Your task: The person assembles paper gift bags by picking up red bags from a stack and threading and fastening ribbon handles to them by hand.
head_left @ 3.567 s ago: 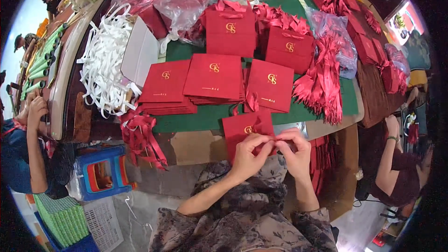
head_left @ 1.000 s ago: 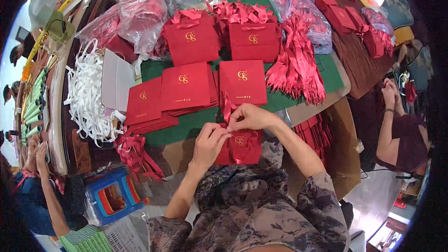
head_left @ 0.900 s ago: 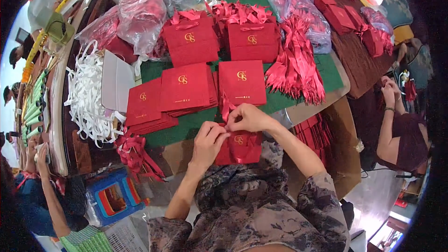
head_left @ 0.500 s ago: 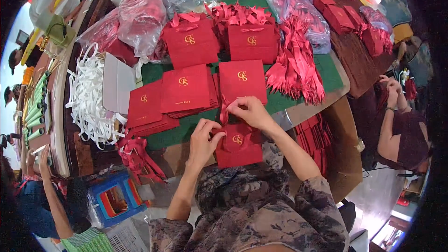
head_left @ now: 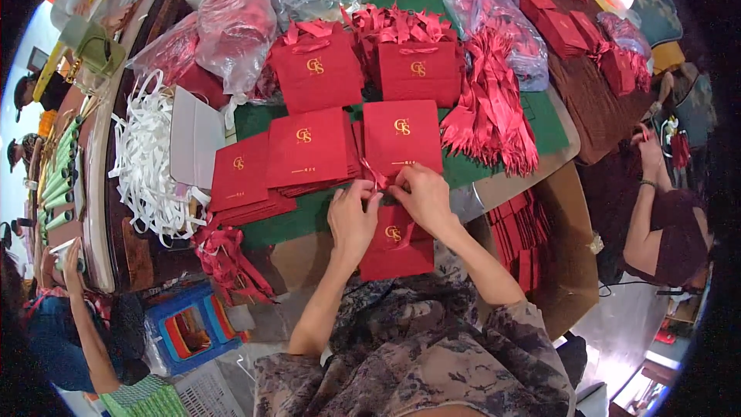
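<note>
Showing a gold emblem, a red gift bag [head_left: 395,262] sits just beyond the camouflage-patterned shirt [head_left: 463,355], in front of the person and close below both hands. The left hand [head_left: 355,212] has thumb and forefinger pressed together, pinching a red satin ribbon [head_left: 377,177] just above the bag. The right hand [head_left: 423,194] meets the same ribbon from the other side, its fingertips drawn in close (whether they truly pinch it, I cannot tell). Past the hands, stacks of flat red bags [head_left: 309,147] lie in a row on the green table mat [head_left: 551,120]. To their left, a tangle of white ribbons [head_left: 150,174] heaps beside a pale carton [head_left: 197,139]; to their right, a thick sheaf of red ribbons [head_left: 494,108] spreads its ends. Behind the stacks, upright red bags [head_left: 318,86] stand with ribbon handles on top, and farther back lie clear plastic bags [head_left: 235,27].
</note>
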Action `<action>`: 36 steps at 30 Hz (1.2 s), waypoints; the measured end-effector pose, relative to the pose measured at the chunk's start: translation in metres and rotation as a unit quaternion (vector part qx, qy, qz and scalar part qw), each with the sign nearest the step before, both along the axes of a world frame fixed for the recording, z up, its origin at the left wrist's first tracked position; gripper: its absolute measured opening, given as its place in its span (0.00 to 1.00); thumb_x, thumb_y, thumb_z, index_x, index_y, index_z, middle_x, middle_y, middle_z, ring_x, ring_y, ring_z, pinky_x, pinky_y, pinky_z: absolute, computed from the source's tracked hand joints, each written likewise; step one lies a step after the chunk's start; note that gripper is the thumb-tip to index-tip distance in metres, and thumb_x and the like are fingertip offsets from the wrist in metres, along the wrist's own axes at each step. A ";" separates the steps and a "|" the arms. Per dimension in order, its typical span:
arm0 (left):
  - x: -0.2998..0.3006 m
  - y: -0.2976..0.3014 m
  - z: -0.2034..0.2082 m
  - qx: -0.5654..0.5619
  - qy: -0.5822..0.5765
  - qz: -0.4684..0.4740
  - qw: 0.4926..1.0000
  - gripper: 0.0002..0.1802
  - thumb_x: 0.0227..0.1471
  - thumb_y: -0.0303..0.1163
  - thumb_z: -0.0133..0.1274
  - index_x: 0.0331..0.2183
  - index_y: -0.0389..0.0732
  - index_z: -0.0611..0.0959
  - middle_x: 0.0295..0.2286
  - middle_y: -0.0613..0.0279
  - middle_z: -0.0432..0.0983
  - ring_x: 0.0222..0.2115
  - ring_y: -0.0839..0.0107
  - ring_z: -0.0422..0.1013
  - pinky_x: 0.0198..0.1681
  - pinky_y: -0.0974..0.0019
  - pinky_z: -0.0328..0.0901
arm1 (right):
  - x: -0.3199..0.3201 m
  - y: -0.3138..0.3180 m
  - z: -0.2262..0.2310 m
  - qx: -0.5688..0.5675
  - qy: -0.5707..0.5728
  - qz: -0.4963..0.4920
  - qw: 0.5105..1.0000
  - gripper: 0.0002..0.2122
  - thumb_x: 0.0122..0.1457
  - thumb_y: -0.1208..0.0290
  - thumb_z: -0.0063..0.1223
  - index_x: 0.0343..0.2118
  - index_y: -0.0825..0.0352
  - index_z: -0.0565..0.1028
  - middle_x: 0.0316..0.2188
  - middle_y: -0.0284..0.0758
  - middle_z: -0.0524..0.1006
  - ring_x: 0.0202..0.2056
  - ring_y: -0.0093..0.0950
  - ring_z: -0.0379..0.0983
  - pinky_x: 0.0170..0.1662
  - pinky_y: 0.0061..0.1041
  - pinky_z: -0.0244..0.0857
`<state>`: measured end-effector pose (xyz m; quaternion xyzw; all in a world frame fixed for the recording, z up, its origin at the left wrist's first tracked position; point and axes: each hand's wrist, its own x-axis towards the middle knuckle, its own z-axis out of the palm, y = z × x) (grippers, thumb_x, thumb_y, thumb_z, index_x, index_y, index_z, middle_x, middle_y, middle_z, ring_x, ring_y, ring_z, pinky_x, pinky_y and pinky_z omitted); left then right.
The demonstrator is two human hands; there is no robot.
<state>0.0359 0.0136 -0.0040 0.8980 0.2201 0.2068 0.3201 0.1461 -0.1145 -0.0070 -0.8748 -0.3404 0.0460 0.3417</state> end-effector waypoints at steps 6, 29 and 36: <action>-0.003 -0.009 -0.004 -0.226 -0.049 0.044 0.972 0.10 0.52 0.27 0.63 0.39 0.37 0.84 0.29 0.60 0.82 0.30 0.75 0.75 0.37 0.69 0.70 | 0.000 -0.014 0.001 0.148 0.191 -0.004 0.970 0.07 0.56 0.71 0.63 0.31 0.68 0.77 0.27 0.38 0.79 0.29 0.32 0.78 0.34 0.30 0.70; -0.008 -0.017 0.001 -0.271 -0.079 -0.013 0.959 0.09 0.51 0.25 0.62 0.37 0.35 0.85 0.29 0.58 0.81 0.30 0.73 0.75 0.38 0.66 0.69 | 0.013 -0.020 0.002 0.202 0.433 0.100 0.873 0.07 0.63 0.72 0.58 0.38 0.71 0.80 0.29 0.25 0.80 0.31 0.12 0.71 0.35 0.16 0.66; -0.044 -0.008 -0.001 -0.382 -0.030 -0.066 0.921 0.26 0.53 0.30 0.62 0.53 0.37 0.75 0.47 0.54 0.77 0.44 0.65 0.75 0.49 0.62 0.68 | 0.023 -0.030 0.011 0.290 0.420 0.017 0.860 0.06 0.64 0.73 0.56 0.37 0.70 0.79 0.28 0.24 0.78 0.30 0.12 0.69 0.34 0.15 0.63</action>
